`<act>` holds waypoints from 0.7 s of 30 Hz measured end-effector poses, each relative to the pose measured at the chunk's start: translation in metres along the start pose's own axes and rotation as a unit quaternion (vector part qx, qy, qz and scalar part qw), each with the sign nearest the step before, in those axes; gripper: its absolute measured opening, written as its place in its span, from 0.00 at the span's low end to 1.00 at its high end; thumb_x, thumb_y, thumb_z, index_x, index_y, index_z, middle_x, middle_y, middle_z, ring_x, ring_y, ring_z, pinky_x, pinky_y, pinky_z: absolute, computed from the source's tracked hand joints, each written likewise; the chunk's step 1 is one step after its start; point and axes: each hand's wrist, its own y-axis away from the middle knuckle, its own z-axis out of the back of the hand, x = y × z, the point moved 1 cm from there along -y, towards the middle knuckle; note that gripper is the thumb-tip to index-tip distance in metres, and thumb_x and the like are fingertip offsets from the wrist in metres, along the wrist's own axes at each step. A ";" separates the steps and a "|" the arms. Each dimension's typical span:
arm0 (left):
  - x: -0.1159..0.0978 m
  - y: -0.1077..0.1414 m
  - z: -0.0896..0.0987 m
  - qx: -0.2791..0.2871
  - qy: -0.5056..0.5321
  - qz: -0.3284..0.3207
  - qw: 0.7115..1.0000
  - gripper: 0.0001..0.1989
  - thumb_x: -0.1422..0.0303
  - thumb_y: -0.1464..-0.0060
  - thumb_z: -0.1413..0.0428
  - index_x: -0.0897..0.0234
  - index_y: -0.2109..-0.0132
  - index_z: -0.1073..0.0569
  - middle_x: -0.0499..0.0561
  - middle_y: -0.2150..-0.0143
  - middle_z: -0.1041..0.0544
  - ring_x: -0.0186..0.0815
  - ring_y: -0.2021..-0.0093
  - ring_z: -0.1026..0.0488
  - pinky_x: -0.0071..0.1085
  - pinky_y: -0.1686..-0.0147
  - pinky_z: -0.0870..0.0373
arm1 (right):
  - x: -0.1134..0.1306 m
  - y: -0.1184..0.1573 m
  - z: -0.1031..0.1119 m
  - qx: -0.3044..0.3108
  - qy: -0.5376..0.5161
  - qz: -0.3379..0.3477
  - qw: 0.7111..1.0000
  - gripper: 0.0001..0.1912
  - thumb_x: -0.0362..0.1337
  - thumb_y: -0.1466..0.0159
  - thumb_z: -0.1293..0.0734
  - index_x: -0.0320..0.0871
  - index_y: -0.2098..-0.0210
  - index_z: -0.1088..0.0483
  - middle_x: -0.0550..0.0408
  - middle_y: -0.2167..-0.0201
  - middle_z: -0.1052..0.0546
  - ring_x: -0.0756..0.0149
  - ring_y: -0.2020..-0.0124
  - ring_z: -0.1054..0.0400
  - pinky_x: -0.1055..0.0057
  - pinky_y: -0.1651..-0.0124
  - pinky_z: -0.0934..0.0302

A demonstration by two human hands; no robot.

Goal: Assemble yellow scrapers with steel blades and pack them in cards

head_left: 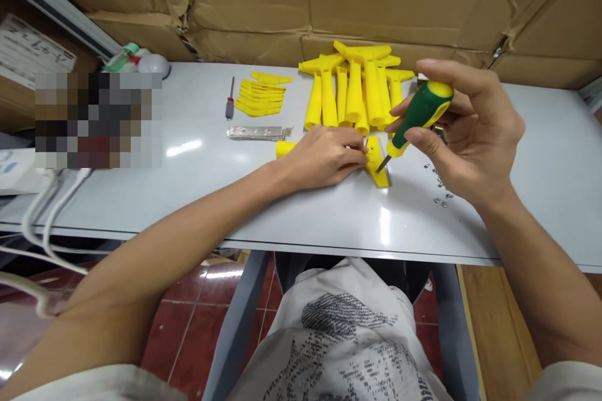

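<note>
My left hand [324,155] is wrapped round a yellow T-shaped tool [377,169] lying on the white table, its handle end poking out left of the hand. A metal strip shows along the right edge of the tool's head. In my right hand [480,131] is a green and yellow screwdriver [422,114], tilted, its tip touching the head near a small hole or screw. Small metal screws [443,202] lie scattered below my right hand.
Behind my hands is a pile of yellow T-shaped tools [355,88]. Further left are flat yellow pieces [261,97], a small screwdriver [230,103] and stacked metal strips [258,133]. White cables [40,207] hang at the left. Cardboard [301,0] stands along the back.
</note>
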 end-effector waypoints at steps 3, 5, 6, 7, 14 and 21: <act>0.002 0.000 0.000 -0.014 0.014 -0.018 1.000 0.11 0.67 0.29 0.43 0.59 0.57 0.15 0.50 0.56 0.15 0.36 0.56 0.18 0.30 0.66 0.31 | 0.002 -0.002 0.003 -0.002 -0.026 0.043 0.999 0.29 0.45 0.30 0.26 0.66 0.32 0.31 0.56 0.42 0.22 0.54 0.44 0.21 0.50 0.44 0.18; 0.003 0.000 0.000 -0.016 0.021 -0.023 0.999 0.11 0.68 0.29 0.43 0.59 0.57 0.15 0.51 0.56 0.15 0.35 0.57 0.18 0.30 0.66 0.31 | 0.002 -0.003 0.006 -0.019 -0.032 0.037 0.999 0.31 0.44 0.30 0.26 0.67 0.30 0.33 0.56 0.41 0.22 0.52 0.43 0.21 0.51 0.47 0.17; 0.003 0.000 0.000 -0.014 0.022 -0.023 0.999 0.11 0.68 0.28 0.43 0.59 0.57 0.15 0.51 0.56 0.15 0.35 0.57 0.18 0.30 0.66 0.31 | 0.001 -0.003 0.008 -0.025 -0.032 0.025 0.999 0.31 0.46 0.30 0.27 0.67 0.30 0.34 0.55 0.41 0.22 0.51 0.43 0.21 0.52 0.49 0.17; 0.003 0.000 0.000 -0.010 0.023 -0.022 0.999 0.11 0.68 0.28 0.43 0.59 0.56 0.15 0.51 0.56 0.15 0.35 0.56 0.18 0.31 0.65 0.31 | 0.000 -0.004 0.009 -0.025 -0.031 0.014 0.999 0.32 0.47 0.30 0.27 0.67 0.29 0.34 0.55 0.42 0.21 0.51 0.45 0.20 0.52 0.51 0.16; 0.002 0.000 0.000 -0.010 0.036 -0.019 0.999 0.10 0.68 0.28 0.43 0.60 0.56 0.16 0.51 0.56 0.15 0.36 0.56 0.18 0.30 0.63 0.29 | -0.011 -0.003 0.003 0.020 -0.069 0.028 0.997 0.28 0.44 0.27 0.30 0.69 0.31 0.34 0.57 0.43 0.19 0.57 0.54 0.16 0.53 0.50 0.17; 0.003 0.000 -0.002 -0.019 0.039 -0.021 0.999 0.10 0.68 0.28 0.43 0.60 0.57 0.16 0.51 0.56 0.15 0.36 0.58 0.18 0.30 0.65 0.29 | -0.013 -0.002 0.000 0.027 -0.078 0.028 0.996 0.26 0.47 0.27 0.31 0.62 0.31 0.34 0.53 0.41 0.20 0.57 0.54 0.16 0.54 0.50 0.17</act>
